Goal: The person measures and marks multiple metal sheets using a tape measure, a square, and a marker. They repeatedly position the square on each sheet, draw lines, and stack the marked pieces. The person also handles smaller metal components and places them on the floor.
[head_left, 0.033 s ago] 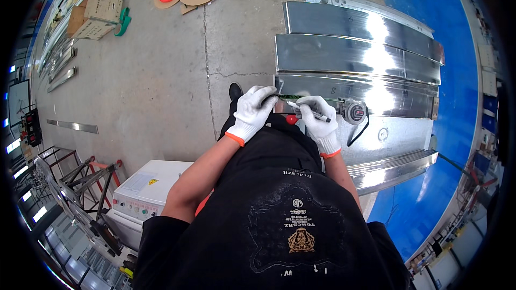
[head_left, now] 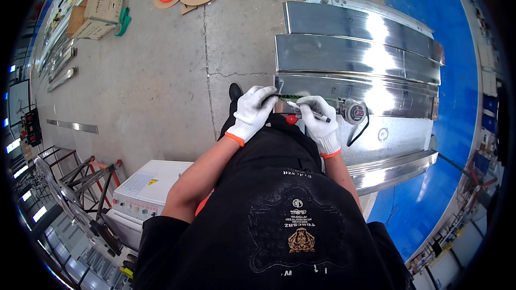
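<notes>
Tape measure (head_left: 355,111) extended along the lower edge of a shiny metal panel (head_left: 312,82), its round case toward the right. From left, an open cardboard box (head_left: 106,12) sits on the concrete floor (head_left: 156,75), above a white control cabinet (head_left: 153,180). The gloved left hand (head_left: 251,110) pinches the blade's end, fingers curled; the gloved right hand (head_left: 321,126), fingers bent closely around a marker (head_left: 323,117), points its tip leftward just beside the blade. Blue flooring (head_left: 457,70) borders the panels at far right.
</notes>
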The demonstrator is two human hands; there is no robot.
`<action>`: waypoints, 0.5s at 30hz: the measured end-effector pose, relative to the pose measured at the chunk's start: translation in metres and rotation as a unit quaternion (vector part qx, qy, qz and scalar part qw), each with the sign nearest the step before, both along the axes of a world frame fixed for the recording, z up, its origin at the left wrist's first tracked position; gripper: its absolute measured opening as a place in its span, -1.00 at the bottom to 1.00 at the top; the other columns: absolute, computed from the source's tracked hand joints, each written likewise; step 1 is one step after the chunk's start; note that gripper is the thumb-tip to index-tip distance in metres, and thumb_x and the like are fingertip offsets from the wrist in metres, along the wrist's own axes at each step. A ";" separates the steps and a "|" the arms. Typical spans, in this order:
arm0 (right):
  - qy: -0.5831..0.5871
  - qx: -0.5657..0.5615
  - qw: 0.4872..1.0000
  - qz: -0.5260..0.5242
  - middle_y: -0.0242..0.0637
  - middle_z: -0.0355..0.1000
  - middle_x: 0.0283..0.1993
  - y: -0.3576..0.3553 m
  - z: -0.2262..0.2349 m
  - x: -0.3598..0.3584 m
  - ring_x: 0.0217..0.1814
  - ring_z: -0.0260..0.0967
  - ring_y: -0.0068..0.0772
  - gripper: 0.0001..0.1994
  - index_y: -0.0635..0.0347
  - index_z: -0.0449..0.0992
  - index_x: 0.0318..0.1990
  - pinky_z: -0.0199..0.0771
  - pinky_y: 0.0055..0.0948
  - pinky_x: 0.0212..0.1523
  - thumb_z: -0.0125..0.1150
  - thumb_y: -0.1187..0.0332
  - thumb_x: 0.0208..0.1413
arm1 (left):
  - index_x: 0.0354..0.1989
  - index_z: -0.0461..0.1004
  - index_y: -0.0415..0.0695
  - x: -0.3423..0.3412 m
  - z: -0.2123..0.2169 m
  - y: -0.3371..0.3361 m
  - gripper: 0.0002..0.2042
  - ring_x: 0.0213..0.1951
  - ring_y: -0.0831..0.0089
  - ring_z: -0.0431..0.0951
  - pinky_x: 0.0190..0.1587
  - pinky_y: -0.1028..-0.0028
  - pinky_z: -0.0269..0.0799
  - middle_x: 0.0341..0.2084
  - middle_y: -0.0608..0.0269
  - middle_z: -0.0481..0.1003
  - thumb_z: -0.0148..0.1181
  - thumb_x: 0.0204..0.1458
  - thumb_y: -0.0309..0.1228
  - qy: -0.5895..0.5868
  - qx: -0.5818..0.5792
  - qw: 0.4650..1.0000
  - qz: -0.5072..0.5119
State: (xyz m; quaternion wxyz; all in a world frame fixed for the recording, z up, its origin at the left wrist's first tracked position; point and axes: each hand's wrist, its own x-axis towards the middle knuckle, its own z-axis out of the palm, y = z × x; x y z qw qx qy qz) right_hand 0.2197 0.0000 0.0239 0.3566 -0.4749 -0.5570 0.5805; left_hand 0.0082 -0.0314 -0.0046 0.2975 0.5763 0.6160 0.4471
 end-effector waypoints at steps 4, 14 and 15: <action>0.005 -0.008 1.000 -0.026 -0.28 0.64 -0.29 -0.001 -0.001 -0.003 -0.27 0.53 -0.65 -0.88 0.36 0.61 -0.13 0.57 -0.56 -0.22 0.21 0.62 0.23 | -0.05 0.66 -0.22 0.000 -0.001 0.000 -0.75 -0.32 0.28 0.68 -0.26 0.38 0.58 -0.30 0.08 0.63 0.41 0.07 -0.54 0.001 0.006 1.000 -0.003; 0.003 -0.003 1.000 -0.028 -0.29 0.64 -0.29 0.000 0.000 -0.005 -0.27 0.53 -0.65 -0.88 0.34 0.62 -0.13 0.58 -0.55 -0.19 0.22 0.61 0.23 | -0.06 0.65 -0.21 -0.001 0.000 0.001 -0.75 -0.30 0.23 0.69 -0.25 0.35 0.60 -0.28 0.06 0.64 0.41 0.06 -0.53 0.009 0.006 1.000 -0.005; 0.000 -0.005 1.000 -0.026 -0.28 0.64 -0.29 0.000 -0.001 -0.004 -0.26 0.54 -0.65 -0.88 0.34 0.62 -0.13 0.58 -0.55 -0.19 0.22 0.61 0.23 | -0.06 0.66 -0.21 0.000 -0.001 0.001 -0.75 -0.30 0.23 0.69 -0.24 0.35 0.60 -0.28 0.06 0.64 0.41 0.06 -0.53 0.008 0.008 1.000 -0.005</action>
